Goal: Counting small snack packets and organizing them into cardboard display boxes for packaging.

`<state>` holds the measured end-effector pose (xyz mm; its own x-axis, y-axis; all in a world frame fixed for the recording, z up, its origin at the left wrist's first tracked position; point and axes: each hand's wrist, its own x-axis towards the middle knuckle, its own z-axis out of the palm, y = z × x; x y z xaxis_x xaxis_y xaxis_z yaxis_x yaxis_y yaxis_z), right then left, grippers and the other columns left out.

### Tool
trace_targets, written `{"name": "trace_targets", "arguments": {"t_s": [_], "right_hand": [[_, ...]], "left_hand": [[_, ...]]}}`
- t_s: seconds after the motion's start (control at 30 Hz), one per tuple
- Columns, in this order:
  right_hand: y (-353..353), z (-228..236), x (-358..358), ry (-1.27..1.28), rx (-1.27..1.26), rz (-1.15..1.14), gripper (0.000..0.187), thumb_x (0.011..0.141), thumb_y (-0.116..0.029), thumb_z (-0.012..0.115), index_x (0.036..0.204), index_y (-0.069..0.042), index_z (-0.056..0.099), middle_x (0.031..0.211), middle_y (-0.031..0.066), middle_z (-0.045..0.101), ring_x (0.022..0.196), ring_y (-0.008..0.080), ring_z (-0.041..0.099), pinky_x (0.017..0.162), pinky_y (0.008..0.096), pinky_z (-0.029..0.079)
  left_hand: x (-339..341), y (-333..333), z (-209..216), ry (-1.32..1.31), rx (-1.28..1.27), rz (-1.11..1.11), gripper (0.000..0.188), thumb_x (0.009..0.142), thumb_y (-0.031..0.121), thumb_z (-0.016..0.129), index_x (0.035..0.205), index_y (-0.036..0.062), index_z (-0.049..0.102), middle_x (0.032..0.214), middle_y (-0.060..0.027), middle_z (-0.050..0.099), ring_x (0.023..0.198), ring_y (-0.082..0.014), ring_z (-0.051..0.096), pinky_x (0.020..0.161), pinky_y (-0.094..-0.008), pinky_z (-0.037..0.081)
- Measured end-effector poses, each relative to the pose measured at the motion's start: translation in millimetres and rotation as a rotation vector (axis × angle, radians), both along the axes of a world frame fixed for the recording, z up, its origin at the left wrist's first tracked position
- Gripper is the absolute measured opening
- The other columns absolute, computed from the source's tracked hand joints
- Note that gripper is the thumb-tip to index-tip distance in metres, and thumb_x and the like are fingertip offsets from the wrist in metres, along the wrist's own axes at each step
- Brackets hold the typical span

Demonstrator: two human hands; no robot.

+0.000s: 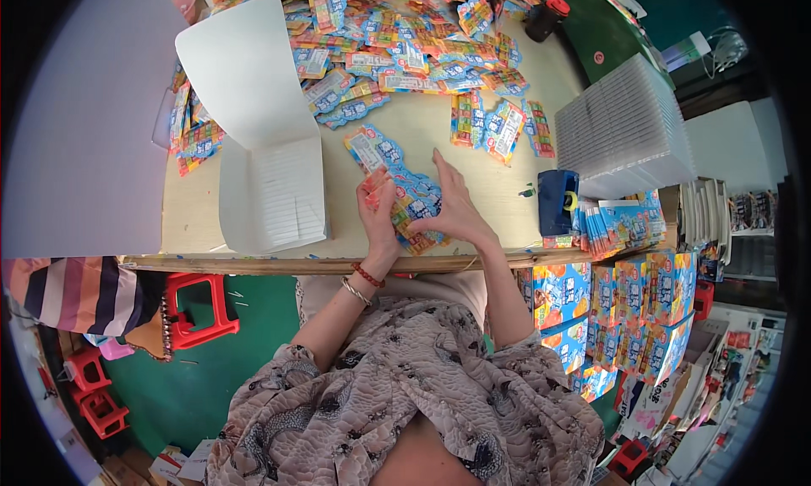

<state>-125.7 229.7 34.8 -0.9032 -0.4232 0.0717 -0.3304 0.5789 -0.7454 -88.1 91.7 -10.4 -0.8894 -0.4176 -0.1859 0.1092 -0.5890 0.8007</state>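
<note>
In front of me, near the table's front edge, lies an overlapping bunch of colourful flat packets [413, 192] with wavy blue edges. My left hand [378, 207] is at their left side, fingers curled and closed on a packet, part of which the hand hides. At the right side of the bunch is my right hand [460, 206], its fingers stretched out and its thumb spread over the packets' lower part. An open white box [274, 195] with its lid raised stands left of my hands.
A heap of similar packets [405, 55] covers the table's far side. To the right are a blue tape dispenser [557, 203], a stack of white boxes [625, 127] and a dark red-capped bottle [547, 20]. Printed cartons [562, 296] are stacked below right; a red stool [203, 309] stands left.
</note>
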Motion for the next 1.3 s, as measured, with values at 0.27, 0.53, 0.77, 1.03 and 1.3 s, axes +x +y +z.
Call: {"name": "trace_targets", "arguments": {"t_s": [0.27, 0.53, 0.77, 1.03, 1.3], "right_hand": [[-10, 54, -9, -0.466, 0.203, 0.324, 0.095, 0.064, -0.025, 0.080, 0.142, -0.011, 0.028, 0.120, 0.0166, 0.055, 0.108, 0.0336, 0.055, 0.088, 0.0456, 0.043], [9, 59, 4, -0.128, 0.343, 0.395, 0.093, 0.068, -0.018, 0.079, 0.145, -0.014, 0.027, 0.115, 0.0110, 0.057, 0.103, 0.0292, 0.056, 0.091, 0.0396, 0.042], [52, -36, 38, -0.253, -0.737, -0.255, 0.074, 0.091, -0.046, 0.056, 0.146, -0.008, 0.025, 0.139, 0.0151, 0.042, 0.128, 0.0238, 0.041, 0.111, 0.0378, 0.027], [29, -27, 9, -0.509, -0.568, -0.029, 0.037, 0.100, -0.021, 0.036, 0.126, -0.001, 0.053, 0.128, 0.0142, 0.054, 0.126, 0.0171, 0.043, 0.104, 0.0349, 0.034], [-72, -39, -101, 1.000, 0.457, 0.661, 0.059, 0.080, -0.007, 0.059, 0.136, -0.021, 0.043, 0.138, 0.0054, 0.046, 0.125, 0.0225, 0.046, 0.102, 0.0471, 0.037]], "left_hand": [[25, -26, -4, 0.085, -0.290, -0.042, 0.080, 0.081, 0.012, 0.073, 0.142, 0.0023, 0.023, 0.137, -0.0123, 0.038, 0.123, -0.0228, 0.043, 0.101, -0.0348, 0.039], [39, -51, 4, 0.092, -1.186, -0.344, 0.098, 0.064, 0.005, 0.082, 0.143, 0.0067, 0.024, 0.127, -0.0182, 0.039, 0.114, -0.0340, 0.046, 0.097, -0.0389, 0.042], [28, -47, 2, 0.150, -1.002, -0.491, 0.080, 0.068, 0.001, 0.079, 0.135, 0.0046, 0.037, 0.114, -0.0137, 0.049, 0.105, -0.0274, 0.051, 0.092, -0.0368, 0.044], [52, -75, -8, 0.059, -0.760, -0.540, 0.052, 0.073, 0.001, 0.077, 0.113, 0.0023, 0.044, 0.106, -0.0087, 0.061, 0.097, -0.0144, 0.060, 0.087, -0.0288, 0.050], [71, -79, -9, -0.054, -0.842, -0.457, 0.051, 0.073, 0.000, 0.077, 0.113, 0.0020, 0.045, 0.100, -0.0071, 0.062, 0.093, -0.0133, 0.062, 0.083, -0.0278, 0.052]]}}
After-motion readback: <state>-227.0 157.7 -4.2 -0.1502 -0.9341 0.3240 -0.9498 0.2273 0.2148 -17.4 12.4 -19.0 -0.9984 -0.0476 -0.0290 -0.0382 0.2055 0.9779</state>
